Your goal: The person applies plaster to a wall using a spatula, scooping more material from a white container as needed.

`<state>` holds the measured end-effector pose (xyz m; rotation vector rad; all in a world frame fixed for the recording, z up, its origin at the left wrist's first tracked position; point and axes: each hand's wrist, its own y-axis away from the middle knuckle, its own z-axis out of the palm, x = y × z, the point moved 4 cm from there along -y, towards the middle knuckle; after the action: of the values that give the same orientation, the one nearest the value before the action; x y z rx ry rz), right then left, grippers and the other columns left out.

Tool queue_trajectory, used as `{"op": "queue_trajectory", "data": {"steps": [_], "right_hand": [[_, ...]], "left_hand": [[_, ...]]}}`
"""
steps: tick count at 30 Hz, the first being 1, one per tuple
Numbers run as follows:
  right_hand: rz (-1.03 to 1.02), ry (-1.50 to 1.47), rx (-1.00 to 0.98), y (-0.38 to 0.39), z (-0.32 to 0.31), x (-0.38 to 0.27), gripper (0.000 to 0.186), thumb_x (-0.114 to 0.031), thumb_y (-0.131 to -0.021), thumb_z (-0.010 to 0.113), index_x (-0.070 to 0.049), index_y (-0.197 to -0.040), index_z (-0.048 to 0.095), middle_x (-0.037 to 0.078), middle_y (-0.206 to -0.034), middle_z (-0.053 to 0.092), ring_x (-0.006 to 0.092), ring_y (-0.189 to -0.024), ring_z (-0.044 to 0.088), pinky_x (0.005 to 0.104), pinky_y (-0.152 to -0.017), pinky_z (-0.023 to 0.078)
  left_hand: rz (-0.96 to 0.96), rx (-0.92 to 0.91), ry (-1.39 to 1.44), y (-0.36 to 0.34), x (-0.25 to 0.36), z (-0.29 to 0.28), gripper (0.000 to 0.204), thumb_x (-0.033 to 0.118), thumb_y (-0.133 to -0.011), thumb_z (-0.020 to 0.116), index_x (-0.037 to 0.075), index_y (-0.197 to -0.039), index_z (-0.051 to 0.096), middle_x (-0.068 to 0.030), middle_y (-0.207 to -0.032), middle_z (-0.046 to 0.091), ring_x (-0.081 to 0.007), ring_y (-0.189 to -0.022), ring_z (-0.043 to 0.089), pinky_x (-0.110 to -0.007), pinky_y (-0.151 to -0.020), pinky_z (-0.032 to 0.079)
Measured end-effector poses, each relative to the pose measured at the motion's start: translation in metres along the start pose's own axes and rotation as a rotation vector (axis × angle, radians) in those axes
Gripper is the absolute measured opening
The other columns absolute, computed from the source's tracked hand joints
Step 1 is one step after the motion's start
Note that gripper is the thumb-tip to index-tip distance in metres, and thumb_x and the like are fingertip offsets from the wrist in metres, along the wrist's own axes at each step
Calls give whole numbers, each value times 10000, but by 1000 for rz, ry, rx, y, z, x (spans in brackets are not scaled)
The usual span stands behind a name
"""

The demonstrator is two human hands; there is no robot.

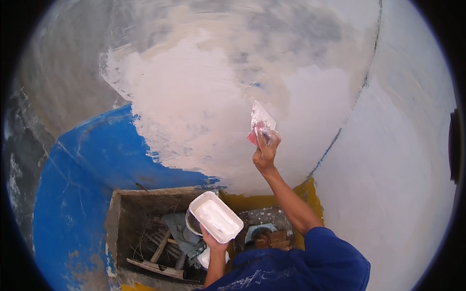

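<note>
My right hand [265, 151] is raised in front of the wall [194, 92], its fingers closed around a putty knife [261, 115]. The blade is smeared with white and points upward; red shows near the grip. Whether the blade touches the wall, I cannot tell. Lower down, my left hand [213, 241] grips a rectangular white tub [202, 223] from below and tilts it a little. White putty [218, 218] lies inside it. A pale, uneven coat covers much of the wall, with grey patches above and a ragged edge against blue paint [92, 150] at the left.
Below the wall stands a concrete trough [112, 218] with sticks, a bamboo piece [155, 268], grey cloth [182, 233] and a bucket [192, 223] partly behind the tub. A cracked corner [335, 138] runs down at the right beside another pale wall [383, 184]. Yellow paint [313, 199] borders the base.
</note>
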<state>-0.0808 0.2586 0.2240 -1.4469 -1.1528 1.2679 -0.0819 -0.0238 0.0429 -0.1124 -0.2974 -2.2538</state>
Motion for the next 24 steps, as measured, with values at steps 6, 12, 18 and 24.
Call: {"op": "queue_trajectory", "data": {"steps": [6, 12, 18, 24], "right_hand": [[60, 158, 288, -104, -57, 58, 507, 149, -852, 533, 8, -1334, 600, 164, -1259, 552, 336, -1182, 503, 420, -970, 448], [15, 86, -67, -17, 2, 53, 595, 167, -734, 524, -26, -1283, 647, 154, -1280, 589, 360, -1180, 515, 451, -1042, 394], [-80, -62, 91, -77, -31, 11, 587, 200, -726, 530, 1, -1265, 654, 164, -1244, 601, 354, -1147, 537, 448, -1012, 428], [-126, 89, 104, -132, -41, 42, 578, 180, -731, 555, -35, -1254, 674, 117, -1246, 612, 335, -1154, 517, 428, -990, 417]], "left_hand": [[-35, -41, -49, 4, 0, -28, 692, 590, -1008, 384, 164, -1550, 324, -73, -1552, 413, -351, -1383, 445, -552, -1154, 350], [-4, -78, -51, 1, -12, -14, 675, 576, -1016, 378, 168, -1551, 322, -75, -1553, 412, -348, -1385, 444, -547, -1155, 352], [36, -46, -14, 1, -5, -5, 640, 541, -1004, 441, 152, -1509, 383, -90, -1458, 506, -335, -1297, 530, -548, -1083, 435], [25, 2, -2, 1, -6, -14, 656, 562, -1007, 415, 156, -1519, 365, -90, -1468, 494, -338, -1300, 527, -550, -1085, 431]]}}
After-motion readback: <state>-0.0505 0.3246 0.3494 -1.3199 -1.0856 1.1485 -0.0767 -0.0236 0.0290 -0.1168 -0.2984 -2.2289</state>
